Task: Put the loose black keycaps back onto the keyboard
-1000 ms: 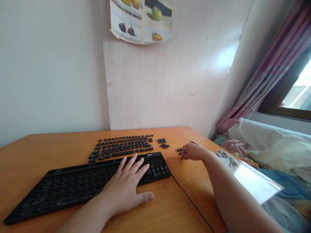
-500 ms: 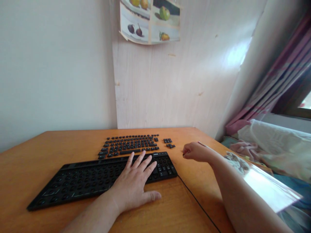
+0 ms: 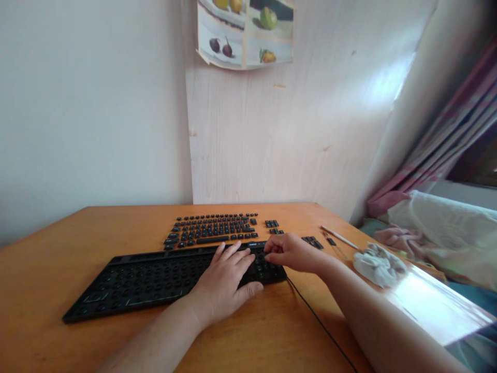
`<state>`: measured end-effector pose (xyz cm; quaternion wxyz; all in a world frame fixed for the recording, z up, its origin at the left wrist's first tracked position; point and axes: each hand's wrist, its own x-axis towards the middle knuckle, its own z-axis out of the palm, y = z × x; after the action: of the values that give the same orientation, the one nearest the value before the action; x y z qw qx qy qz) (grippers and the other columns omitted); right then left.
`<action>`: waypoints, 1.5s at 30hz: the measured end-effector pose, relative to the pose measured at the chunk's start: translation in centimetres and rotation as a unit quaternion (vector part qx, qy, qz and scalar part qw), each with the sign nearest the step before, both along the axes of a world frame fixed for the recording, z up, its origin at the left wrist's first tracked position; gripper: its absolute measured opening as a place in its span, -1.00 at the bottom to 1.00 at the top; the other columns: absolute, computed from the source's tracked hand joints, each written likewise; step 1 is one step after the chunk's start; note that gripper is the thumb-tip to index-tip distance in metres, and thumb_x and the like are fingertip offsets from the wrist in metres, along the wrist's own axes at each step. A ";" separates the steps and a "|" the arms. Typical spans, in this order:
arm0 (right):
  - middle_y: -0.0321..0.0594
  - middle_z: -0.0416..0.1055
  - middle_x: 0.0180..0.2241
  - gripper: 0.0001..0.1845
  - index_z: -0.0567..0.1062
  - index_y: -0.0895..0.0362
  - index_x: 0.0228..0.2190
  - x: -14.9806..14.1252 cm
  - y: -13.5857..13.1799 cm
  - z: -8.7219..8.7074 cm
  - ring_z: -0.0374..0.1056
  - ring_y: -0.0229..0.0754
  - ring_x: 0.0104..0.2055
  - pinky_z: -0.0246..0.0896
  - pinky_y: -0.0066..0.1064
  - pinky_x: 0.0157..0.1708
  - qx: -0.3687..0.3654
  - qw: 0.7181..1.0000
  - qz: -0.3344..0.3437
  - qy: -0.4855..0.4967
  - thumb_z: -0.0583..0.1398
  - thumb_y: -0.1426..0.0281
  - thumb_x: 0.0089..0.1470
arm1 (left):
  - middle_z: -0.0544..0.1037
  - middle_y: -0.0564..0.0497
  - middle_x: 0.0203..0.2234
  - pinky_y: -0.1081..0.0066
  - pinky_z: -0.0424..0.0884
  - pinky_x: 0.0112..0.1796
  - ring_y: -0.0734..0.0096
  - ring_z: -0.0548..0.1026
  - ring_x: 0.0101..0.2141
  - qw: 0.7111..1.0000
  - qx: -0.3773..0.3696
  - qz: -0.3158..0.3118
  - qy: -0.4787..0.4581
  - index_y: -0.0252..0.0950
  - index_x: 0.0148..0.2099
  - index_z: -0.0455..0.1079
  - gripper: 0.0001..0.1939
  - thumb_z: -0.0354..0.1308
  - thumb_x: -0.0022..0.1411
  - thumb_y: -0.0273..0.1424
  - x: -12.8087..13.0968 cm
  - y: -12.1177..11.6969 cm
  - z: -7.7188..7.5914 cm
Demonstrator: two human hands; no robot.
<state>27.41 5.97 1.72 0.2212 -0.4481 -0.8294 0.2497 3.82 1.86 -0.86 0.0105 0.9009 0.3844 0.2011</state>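
A black keyboard (image 3: 151,282) lies at a slant on the desk, most of its keycaps off. My left hand (image 3: 227,274) is spread flat over its right half, fingers apart, with nothing held. Above the number pad, my right hand (image 3: 289,252) has its fingers curled and pinched at the keys. Whatever is between those fingertips is hidden. Behind the keyboard, loose black keycaps (image 3: 213,228) lie in keyboard order. Small groups of keycaps (image 3: 272,224) sit to their right, and another group (image 3: 312,242) lies beyond my right wrist.
A white stick-like tool (image 3: 339,237) and a small dark-handled tool (image 3: 330,241) lie at right, near a crumpled cloth (image 3: 378,264). A black cable (image 3: 318,326) runs from the keyboard toward me. The wooden desk (image 3: 46,259) meets the wall behind.
My right hand has moved left, from the desk at right to the number pad. The right-hand keycaps and tools now show. My left hand stays on the keyboard; the view has shifted slightly.
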 end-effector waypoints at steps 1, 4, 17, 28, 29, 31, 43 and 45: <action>-0.36 0.32 -0.55 -0.85 0.46 0.18 -0.36 -0.2 -0.1 -0.1 0.21 -0.36 -0.52 0.06 -0.56 -0.55 0.007 1.000 -0.003 0.002 0.20 0.39 -0.04 | 0.31 -0.08 0.16 0.03 -0.13 0.19 0.09 0.08 0.21 1.000 0.003 0.005 -0.021 -0.20 0.19 0.23 -0.41 -0.12 0.26 0.03 0.1 0.1 0.1; -0.35 0.34 -0.55 -0.88 0.45 0.18 -0.38 -0.5 -0.3 -0.2 0.23 -0.35 -0.51 0.06 -0.55 -0.54 0.033 0.999 -0.009 0.000 0.19 0.42 -0.04 | 0.46 -0.09 -0.01 0.16 0.13 0.09 0.18 0.30 0.05 0.997 -0.002 0.009 -0.082 -0.23 0.07 0.34 -0.57 -0.04 0.28 -0.12 0.6 0.3 0.9; -0.27 0.41 -0.44 -0.86 0.47 0.14 -0.33 -1.7 -1.5 0.3 0.28 -0.29 -0.41 0.09 -0.48 -0.42 0.192 0.981 0.001 -0.010 0.15 0.47 0.00 | 0.57 -0.04 -0.36 0.34 0.36 -0.23 0.31 0.50 -0.31 0.895 -0.231 0.049 -0.378 -0.30 -0.25 0.45 -0.83 0.11 0.14 -0.34 4.5 3.0 1.3; -0.30 0.41 -0.45 -0.87 0.45 0.13 -0.34 -2.0 -1.4 0.1 0.29 -0.32 -0.42 0.13 -0.51 -0.43 0.148 0.987 -0.006 0.062 0.16 0.49 -0.01 | 0.53 0.00 -0.45 0.40 0.34 -0.30 0.41 0.45 -0.38 0.808 -0.327 0.066 -0.486 -0.35 -0.28 0.43 -0.82 0.18 0.06 -0.35 4.2 2.5 1.4; -0.31 0.41 -0.46 -0.88 0.46 0.13 -0.35 -2.0 -1.3 0.0 0.29 -0.32 -0.43 0.13 -0.51 -0.44 0.142 0.988 -0.006 0.066 0.16 0.49 -0.01 | 0.53 0.01 -0.45 0.40 0.34 -0.30 0.41 0.44 -0.39 0.807 -0.328 0.066 -0.487 -0.35 -0.29 0.43 -0.82 0.19 0.06 -0.35 4.2 2.5 1.5; -0.31 0.40 -0.48 -0.89 0.46 0.13 -0.36 -2.0 -1.1 -0.2 0.28 -0.32 -0.44 0.13 -0.51 -0.45 0.130 0.989 -0.004 0.070 0.17 0.47 -0.01 | 0.52 0.02 -0.46 0.40 0.34 -0.30 0.41 0.44 -0.39 0.808 -0.328 0.066 -0.485 -0.34 -0.29 0.43 -0.82 0.19 0.06 -0.34 4.1 2.3 1.5; -0.32 0.39 -0.51 -0.88 0.48 0.15 -0.36 -1.6 -1.1 -0.1 0.26 -0.33 -0.48 0.10 -0.52 -0.49 0.122 0.992 -0.003 0.044 0.18 0.41 -0.01 | 0.54 0.01 -0.42 0.38 0.33 -0.29 0.35 0.46 -0.35 0.871 -0.266 0.046 -0.411 -0.31 -0.26 0.44 -0.79 0.11 0.16 -0.28 3.6 2.7 0.4; -0.32 0.39 -0.52 -0.87 0.48 0.15 -0.35 -1.3 -1.0 -0.1 0.26 -0.34 -0.49 0.10 -0.52 -0.51 0.096 0.994 -0.005 0.045 0.18 0.39 -0.01 | 0.55 0.01 -0.40 0.37 0.33 -0.27 0.33 0.47 -0.34 0.900 -0.223 0.041 -0.373 -0.28 -0.24 0.45 -0.79 0.07 0.19 -0.28 3.5 2.7 0.2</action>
<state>26.08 4.99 1.61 0.3016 -0.4174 -0.8363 0.1881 7.30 4.57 -0.64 0.3456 0.7175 0.4238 0.4314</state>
